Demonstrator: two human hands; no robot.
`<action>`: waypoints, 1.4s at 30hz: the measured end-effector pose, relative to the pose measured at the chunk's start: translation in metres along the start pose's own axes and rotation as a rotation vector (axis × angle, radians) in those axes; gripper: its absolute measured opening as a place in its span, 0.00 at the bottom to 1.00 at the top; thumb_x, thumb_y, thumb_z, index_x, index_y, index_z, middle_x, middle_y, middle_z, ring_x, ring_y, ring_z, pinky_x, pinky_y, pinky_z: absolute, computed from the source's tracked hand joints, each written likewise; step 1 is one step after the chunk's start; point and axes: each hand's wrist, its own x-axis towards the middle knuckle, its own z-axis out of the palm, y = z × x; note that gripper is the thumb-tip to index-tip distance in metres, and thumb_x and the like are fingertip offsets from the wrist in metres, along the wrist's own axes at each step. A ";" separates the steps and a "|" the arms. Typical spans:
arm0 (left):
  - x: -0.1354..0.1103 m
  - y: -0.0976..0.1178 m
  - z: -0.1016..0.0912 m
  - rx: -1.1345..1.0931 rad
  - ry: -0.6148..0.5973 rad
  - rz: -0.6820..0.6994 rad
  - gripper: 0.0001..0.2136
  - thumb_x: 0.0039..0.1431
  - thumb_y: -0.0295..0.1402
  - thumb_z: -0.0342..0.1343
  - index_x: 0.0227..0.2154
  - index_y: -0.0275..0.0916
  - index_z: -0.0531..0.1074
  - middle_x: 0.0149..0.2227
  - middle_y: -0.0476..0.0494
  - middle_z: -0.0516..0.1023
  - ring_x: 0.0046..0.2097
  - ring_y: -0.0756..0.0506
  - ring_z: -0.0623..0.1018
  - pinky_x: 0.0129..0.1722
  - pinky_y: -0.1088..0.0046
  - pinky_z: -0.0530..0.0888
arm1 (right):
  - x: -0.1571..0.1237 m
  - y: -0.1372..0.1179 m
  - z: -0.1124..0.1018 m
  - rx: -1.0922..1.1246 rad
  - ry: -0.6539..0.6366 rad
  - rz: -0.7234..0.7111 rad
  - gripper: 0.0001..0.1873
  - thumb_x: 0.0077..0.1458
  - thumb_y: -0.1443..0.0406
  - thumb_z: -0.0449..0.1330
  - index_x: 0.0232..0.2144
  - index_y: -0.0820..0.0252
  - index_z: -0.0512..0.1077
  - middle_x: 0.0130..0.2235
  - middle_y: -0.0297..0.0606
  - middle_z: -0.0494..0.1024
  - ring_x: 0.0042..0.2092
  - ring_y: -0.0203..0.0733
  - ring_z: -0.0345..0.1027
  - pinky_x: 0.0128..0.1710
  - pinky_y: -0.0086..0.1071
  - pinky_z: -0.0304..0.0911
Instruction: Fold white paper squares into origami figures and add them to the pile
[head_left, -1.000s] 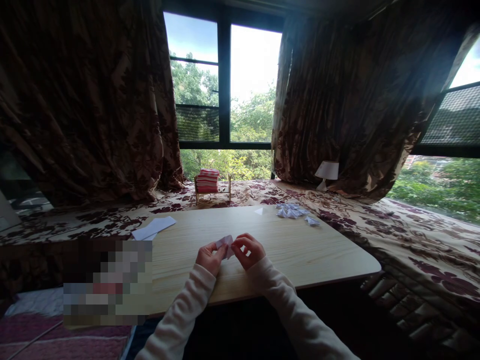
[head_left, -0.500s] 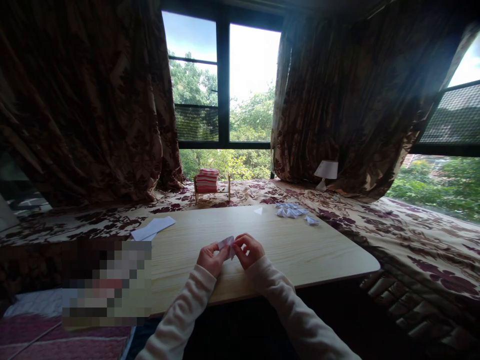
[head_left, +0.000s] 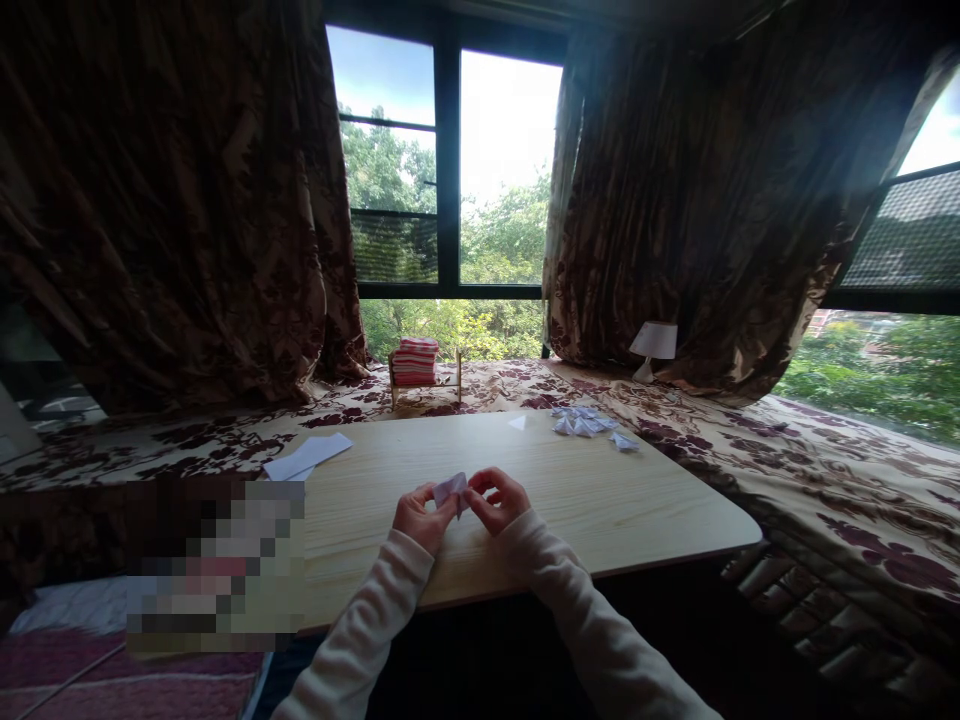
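Observation:
A small piece of folded white paper (head_left: 449, 488) is held between my two hands above the near middle of the table. My left hand (head_left: 420, 517) pinches its left side between thumb and fingers. With thumb and forefinger, my right hand (head_left: 496, 499) grips its right edge. A short point of the paper hangs down between the hands. Several folded paper pieces (head_left: 583, 423) lie grouped at the table's far right, with one folded piece (head_left: 622, 442) a little apart. A flat white paper triangle (head_left: 518, 423) rests near the far edge.
White paper strips (head_left: 307, 458) lie at the left of the pale wooden table (head_left: 637, 510). Behind it, a small rack with folded red-striped cloths (head_left: 415, 361) and a white lamp (head_left: 654, 345) stand on the flowered cover. A blurred-out patch (head_left: 217, 570) hides the near left.
The paper has turned slightly between my fingers, so a broader white face shows. My right fingers have shifted a little along its edge. The rest stays in place.

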 end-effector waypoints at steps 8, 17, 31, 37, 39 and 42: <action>-0.002 0.004 0.000 0.031 -0.031 0.034 0.11 0.39 0.37 0.59 0.25 0.34 0.77 0.26 0.45 0.77 0.32 0.44 0.74 0.35 0.74 0.69 | 0.001 0.009 0.004 0.087 -0.049 0.017 0.07 0.44 0.62 0.57 0.21 0.60 0.66 0.22 0.32 0.69 0.24 0.34 0.64 0.20 0.25 0.60; -0.001 -0.002 0.002 0.006 -0.070 -0.010 0.13 0.39 0.38 0.59 0.26 0.32 0.77 0.24 0.44 0.78 0.31 0.44 0.75 0.34 0.73 0.70 | 0.000 0.016 0.002 0.049 -0.099 -0.021 0.09 0.47 0.61 0.56 0.20 0.61 0.65 0.19 0.31 0.66 0.22 0.32 0.58 0.20 0.25 0.57; -0.001 0.001 0.000 0.026 -0.189 -0.004 0.11 0.41 0.38 0.57 0.19 0.33 0.72 0.16 0.51 0.68 0.22 0.51 0.66 0.23 0.77 0.62 | 0.000 0.011 -0.001 0.057 -0.144 -0.038 0.09 0.47 0.62 0.55 0.21 0.62 0.66 0.20 0.32 0.67 0.22 0.32 0.59 0.22 0.25 0.58; 0.001 -0.001 -0.002 0.024 -0.174 -0.005 0.10 0.43 0.37 0.56 0.20 0.33 0.71 0.17 0.51 0.67 0.23 0.52 0.65 0.24 0.77 0.62 | 0.001 0.011 0.002 0.142 -0.101 0.028 0.12 0.49 0.60 0.53 0.22 0.62 0.67 0.19 0.32 0.66 0.22 0.32 0.58 0.21 0.26 0.56; 0.001 -0.002 -0.002 0.026 -0.170 -0.005 0.11 0.44 0.37 0.55 0.22 0.32 0.72 0.18 0.50 0.68 0.23 0.51 0.66 0.25 0.77 0.63 | 0.001 0.011 0.003 0.162 -0.102 0.052 0.11 0.47 0.60 0.54 0.22 0.62 0.67 0.19 0.32 0.66 0.21 0.32 0.57 0.21 0.26 0.56; 0.001 -0.003 -0.001 0.036 -0.212 -0.007 0.12 0.44 0.38 0.55 0.24 0.32 0.72 0.19 0.50 0.69 0.23 0.51 0.66 0.25 0.77 0.63 | 0.001 0.008 0.000 0.090 -0.121 0.035 0.10 0.46 0.61 0.54 0.20 0.62 0.65 0.18 0.31 0.65 0.21 0.32 0.56 0.21 0.26 0.54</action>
